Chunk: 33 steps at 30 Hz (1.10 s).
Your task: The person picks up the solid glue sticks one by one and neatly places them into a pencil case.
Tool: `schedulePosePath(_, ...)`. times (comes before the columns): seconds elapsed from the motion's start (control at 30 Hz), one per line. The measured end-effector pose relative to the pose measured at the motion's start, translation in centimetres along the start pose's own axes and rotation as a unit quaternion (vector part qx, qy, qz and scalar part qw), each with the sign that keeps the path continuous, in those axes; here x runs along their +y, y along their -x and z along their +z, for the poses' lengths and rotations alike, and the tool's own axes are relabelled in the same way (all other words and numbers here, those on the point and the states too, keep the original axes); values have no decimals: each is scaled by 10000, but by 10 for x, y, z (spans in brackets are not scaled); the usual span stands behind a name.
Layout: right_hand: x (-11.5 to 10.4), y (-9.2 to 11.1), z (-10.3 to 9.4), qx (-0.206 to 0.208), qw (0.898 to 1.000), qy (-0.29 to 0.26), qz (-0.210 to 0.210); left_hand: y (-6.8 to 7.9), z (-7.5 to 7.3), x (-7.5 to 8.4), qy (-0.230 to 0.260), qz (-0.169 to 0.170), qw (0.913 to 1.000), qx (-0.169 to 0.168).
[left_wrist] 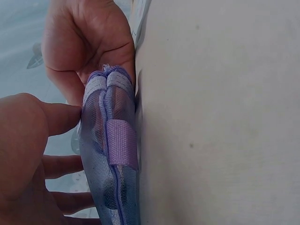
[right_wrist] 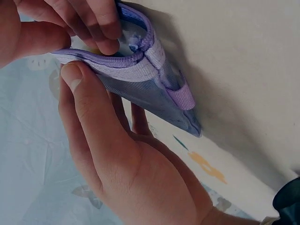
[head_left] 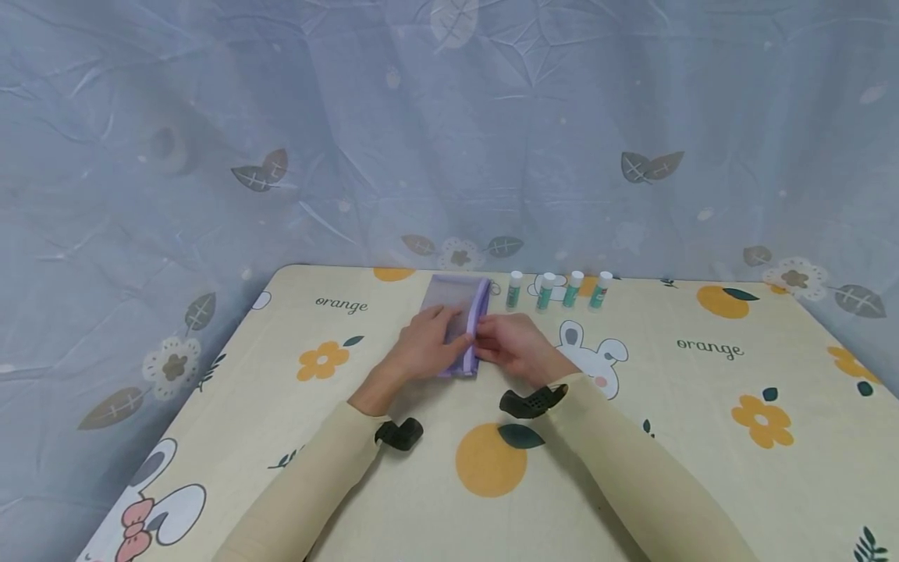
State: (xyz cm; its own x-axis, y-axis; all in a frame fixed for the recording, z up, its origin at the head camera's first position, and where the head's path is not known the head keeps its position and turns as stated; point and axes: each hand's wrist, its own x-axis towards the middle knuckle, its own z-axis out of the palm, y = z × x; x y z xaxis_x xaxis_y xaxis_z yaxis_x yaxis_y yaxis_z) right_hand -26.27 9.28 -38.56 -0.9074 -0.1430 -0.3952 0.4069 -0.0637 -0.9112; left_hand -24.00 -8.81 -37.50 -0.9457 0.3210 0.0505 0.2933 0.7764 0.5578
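Note:
A purple mesh zipper pouch (head_left: 450, 290) lies on the table, its white-and-purple zipper edge facing right. That mouth gapes in the right wrist view, around the zipper edge (right_wrist: 126, 70). My left hand (head_left: 427, 343) rests on the pouch's upper face, fingers fairly straight and thumb (right_wrist: 77, 82) near the rim. At the mouth, my right hand (head_left: 516, 343) has curled fingers (right_wrist: 105, 28) at the opening and its thumb by the rim, gripping the edge. What lies inside the pouch is hard to make out.
Several small green tubes with white caps (head_left: 546, 290) stand in a row behind my right hand. A patterned cloth covers the table (head_left: 393, 499). A grey-blue curtain (head_left: 449, 156) hangs at the table's back edge. Black wrist cameras (head_left: 399, 434) sit on both sleeves.

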Motion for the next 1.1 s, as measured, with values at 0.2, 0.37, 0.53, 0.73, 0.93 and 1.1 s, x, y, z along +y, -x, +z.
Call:
schedulePosePath(0.2,-3,2,-5,-76,9981,514,-336,1,0,1,-31,-22,10000,-19)
schedulePosePath(0.37,-5,7,-9,184,9948,791,-607,2,0,2,-42,-3,10000,10)
schedulePosePath(0.53,-8,13,-12,759,9825,1445,-896,1,0,2,-69,14,10000,-17)
schedulePosePath(0.73,-16,20,-15,1274,9672,1673,-1422,1,0,2,-90,34,9999,-51)
schedulePosePath(0.93,-21,25,-20,1424,9452,2238,-1905,2,0,3,-54,39,10000,-52)
schedulePosePath(1.1,-21,27,-25,1244,9336,2513,-2233,2,1,2,-17,-15,10000,-73)
